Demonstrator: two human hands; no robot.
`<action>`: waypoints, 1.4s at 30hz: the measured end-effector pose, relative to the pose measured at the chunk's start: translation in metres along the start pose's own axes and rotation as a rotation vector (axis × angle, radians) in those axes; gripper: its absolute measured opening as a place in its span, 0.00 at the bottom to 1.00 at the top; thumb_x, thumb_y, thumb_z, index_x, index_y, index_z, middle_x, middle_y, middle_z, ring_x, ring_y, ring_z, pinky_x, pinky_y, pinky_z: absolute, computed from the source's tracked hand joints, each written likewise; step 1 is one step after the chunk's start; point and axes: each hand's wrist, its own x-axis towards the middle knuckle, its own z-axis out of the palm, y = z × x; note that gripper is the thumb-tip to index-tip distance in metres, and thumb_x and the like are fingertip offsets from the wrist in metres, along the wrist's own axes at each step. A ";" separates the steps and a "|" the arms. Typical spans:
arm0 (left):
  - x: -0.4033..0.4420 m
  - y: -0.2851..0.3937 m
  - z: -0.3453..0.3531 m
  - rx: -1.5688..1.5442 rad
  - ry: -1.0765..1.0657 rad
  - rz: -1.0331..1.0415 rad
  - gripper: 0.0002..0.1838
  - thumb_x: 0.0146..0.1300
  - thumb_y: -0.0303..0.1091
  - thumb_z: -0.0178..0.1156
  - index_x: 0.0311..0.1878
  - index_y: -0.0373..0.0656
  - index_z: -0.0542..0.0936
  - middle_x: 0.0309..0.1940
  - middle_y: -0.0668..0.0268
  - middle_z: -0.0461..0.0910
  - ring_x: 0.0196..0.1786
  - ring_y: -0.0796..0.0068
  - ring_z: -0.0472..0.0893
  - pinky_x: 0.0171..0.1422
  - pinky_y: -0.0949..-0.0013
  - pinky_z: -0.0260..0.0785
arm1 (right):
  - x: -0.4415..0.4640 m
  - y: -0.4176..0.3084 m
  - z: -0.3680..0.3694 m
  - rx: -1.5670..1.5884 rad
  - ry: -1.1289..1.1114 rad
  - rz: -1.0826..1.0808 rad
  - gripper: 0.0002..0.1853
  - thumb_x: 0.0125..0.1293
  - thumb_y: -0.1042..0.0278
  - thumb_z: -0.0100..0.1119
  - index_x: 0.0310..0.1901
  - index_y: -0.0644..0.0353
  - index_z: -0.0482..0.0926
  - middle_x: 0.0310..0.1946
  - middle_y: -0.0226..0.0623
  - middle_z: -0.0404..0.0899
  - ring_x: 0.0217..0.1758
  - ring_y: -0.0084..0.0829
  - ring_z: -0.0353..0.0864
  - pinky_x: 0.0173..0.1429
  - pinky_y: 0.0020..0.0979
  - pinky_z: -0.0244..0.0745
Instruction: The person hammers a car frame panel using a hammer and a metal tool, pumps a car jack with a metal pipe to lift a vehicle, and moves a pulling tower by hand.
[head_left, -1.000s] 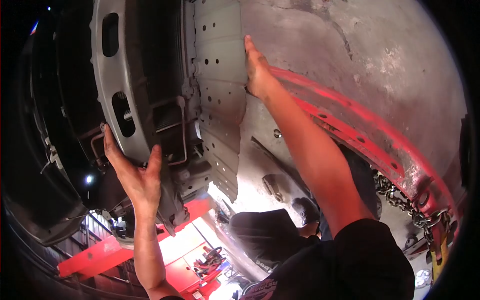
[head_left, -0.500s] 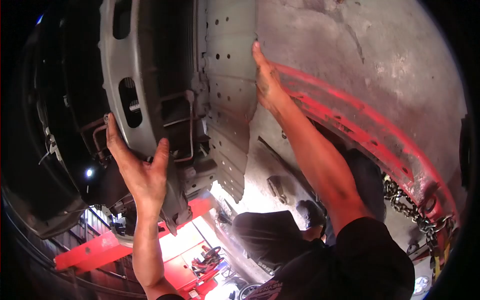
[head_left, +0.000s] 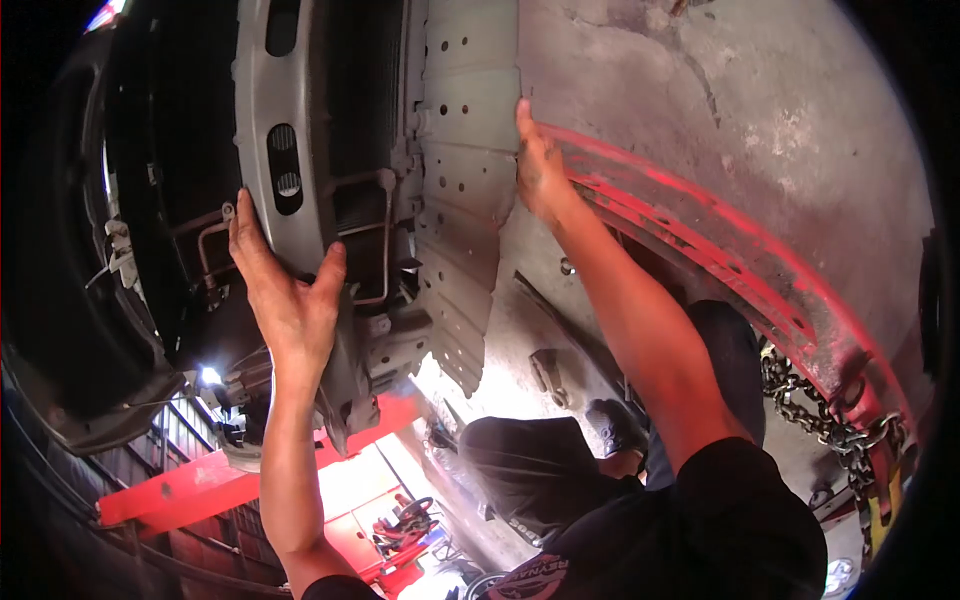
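Note:
My left hand (head_left: 290,295) straddles the lower end of a grey metal beam (head_left: 285,235) with oval slots, probably a bumper beam. Its thumb lies on one side and its fingers on the other. Along the outer edge of a wide grey sheet-metal panel (head_left: 465,190), dotted with holes, my right hand (head_left: 542,170) is closed; its thumb shows and the other fingers are mostly hidden. Between beam and panel, a bent thin metal tube (head_left: 386,240) runs beside a dark finned core.
A long red metal rail (head_left: 700,225) lies on the stained concrete floor (head_left: 790,110). At lower right hangs a heavy chain (head_left: 800,400). A red beam (head_left: 180,490) crosses at lower left, near black vehicle parts (head_left: 60,330). Bright light comes from below.
The beam and panel have shifted slightly right in view, and the left hand appears higher and farther right. Both hands keep their places on the metal.

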 end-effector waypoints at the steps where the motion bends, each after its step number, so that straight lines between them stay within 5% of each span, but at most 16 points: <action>1: 0.000 -0.001 0.001 0.008 0.007 0.011 0.50 0.54 0.28 0.70 0.78 0.37 0.54 0.73 0.40 0.58 0.76 0.40 0.58 0.78 0.53 0.53 | -0.002 0.010 -0.004 -0.115 0.054 -0.032 0.45 0.73 0.32 0.46 0.73 0.67 0.61 0.73 0.51 0.63 0.76 0.45 0.61 0.79 0.44 0.54; 4: 0.001 -0.006 -0.001 0.037 0.028 0.040 0.51 0.53 0.29 0.71 0.78 0.40 0.53 0.72 0.37 0.57 0.75 0.34 0.59 0.77 0.51 0.56 | -0.018 0.020 0.009 -0.321 0.161 -0.228 0.39 0.74 0.40 0.50 0.71 0.68 0.65 0.70 0.52 0.68 0.73 0.44 0.66 0.77 0.40 0.56; 9: 0.002 0.008 -0.006 0.080 0.006 -0.079 0.52 0.52 0.30 0.71 0.79 0.42 0.52 0.73 0.37 0.55 0.73 0.34 0.61 0.75 0.48 0.60 | -0.024 0.021 0.009 -0.260 0.220 -0.113 0.26 0.72 0.57 0.56 0.64 0.68 0.71 0.59 0.51 0.78 0.65 0.42 0.74 0.68 0.39 0.66; 15: 0.001 0.007 -0.006 0.098 -0.004 -0.090 0.53 0.53 0.31 0.71 0.79 0.43 0.51 0.73 0.37 0.55 0.73 0.33 0.61 0.75 0.47 0.60 | -0.010 0.052 -0.012 -0.471 0.121 -0.166 0.19 0.70 0.65 0.52 0.57 0.70 0.73 0.48 0.39 0.83 0.52 0.29 0.79 0.59 0.29 0.71; 18: 0.001 0.013 -0.008 0.087 -0.012 -0.124 0.51 0.55 0.30 0.70 0.79 0.41 0.51 0.73 0.40 0.56 0.75 0.37 0.59 0.77 0.49 0.57 | -0.020 0.049 -0.016 -0.586 0.039 -0.145 0.22 0.70 0.67 0.52 0.61 0.71 0.70 0.47 0.39 0.84 0.51 0.30 0.80 0.59 0.29 0.72; 21: 0.002 0.015 -0.010 0.070 -0.016 -0.137 0.50 0.56 0.29 0.69 0.78 0.41 0.52 0.73 0.41 0.57 0.76 0.39 0.59 0.78 0.50 0.57 | -0.007 0.080 -0.016 -0.438 0.142 -0.301 0.22 0.68 0.64 0.56 0.58 0.72 0.74 0.50 0.56 0.81 0.55 0.42 0.79 0.61 0.38 0.70; 24: -0.002 0.006 -0.008 0.080 0.004 -0.061 0.51 0.54 0.31 0.70 0.79 0.42 0.52 0.72 0.38 0.57 0.72 0.34 0.63 0.74 0.49 0.61 | -0.029 0.082 -0.016 -0.211 0.068 -0.309 0.25 0.69 0.61 0.57 0.60 0.73 0.73 0.56 0.57 0.78 0.61 0.41 0.76 0.65 0.38 0.68; 27: -0.002 0.001 -0.004 0.066 0.018 -0.038 0.51 0.53 0.32 0.71 0.78 0.42 0.53 0.71 0.37 0.57 0.71 0.33 0.65 0.72 0.48 0.63 | -0.035 0.091 -0.023 -0.257 0.008 -0.227 0.27 0.69 0.63 0.56 0.65 0.70 0.68 0.45 0.35 0.81 0.51 0.28 0.76 0.61 0.30 0.69; 36: -0.001 0.004 -0.001 0.095 0.057 -0.068 0.50 0.53 0.32 0.73 0.77 0.41 0.56 0.71 0.42 0.62 0.75 0.43 0.63 0.77 0.53 0.59 | -0.061 0.082 -0.003 -0.379 0.182 0.074 0.18 0.70 0.55 0.59 0.47 0.65 0.80 0.39 0.32 0.80 0.44 0.26 0.74 0.47 0.31 0.69; 42: -0.004 -0.005 0.002 0.106 0.096 0.031 0.48 0.54 0.35 0.72 0.76 0.41 0.58 0.68 0.40 0.65 0.70 0.41 0.68 0.73 0.53 0.63 | -0.051 0.091 -0.016 -0.466 0.083 -0.125 0.16 0.70 0.59 0.60 0.49 0.65 0.81 0.42 0.31 0.82 0.45 0.25 0.76 0.52 0.31 0.71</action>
